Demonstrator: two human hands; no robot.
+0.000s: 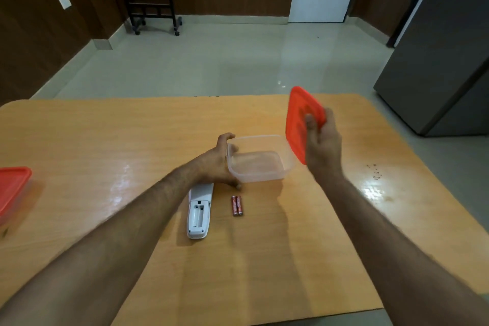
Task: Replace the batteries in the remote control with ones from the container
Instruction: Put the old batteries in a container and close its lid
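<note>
the wooden table (pixel 264 259) is filling most of the view, its glossy top catching glare at the right. at its far left edge a second tub with an orange lid (pixel 12 188) is sitting well apart from the work. near the middle, the clear container (pixel 260 159) is standing open and looking empty, though its see-through floor is making that hard to be sure of. the left hand (pixel 221 161) is curling round the container's left wall, steadying it. the right hand (pixel 321 140) is pinching the orange lid (pixel 301 119), holding it tilted on edge just beside the container's right rim.

nearer, the white remote control (pixel 199 213) is lying face down with its battery bay showing bare, partly under the left wrist. just to its right, two red batteries (pixel 237 205) are lying side by side, touching each other.

the batteries are probably light, hard and round, so they are likely rolling easily on this slick top; pinching each one across its middle seems the safest hold. the remote looks stiff and light, best gripped along its long sides while a cell is being pressed in.
</note>
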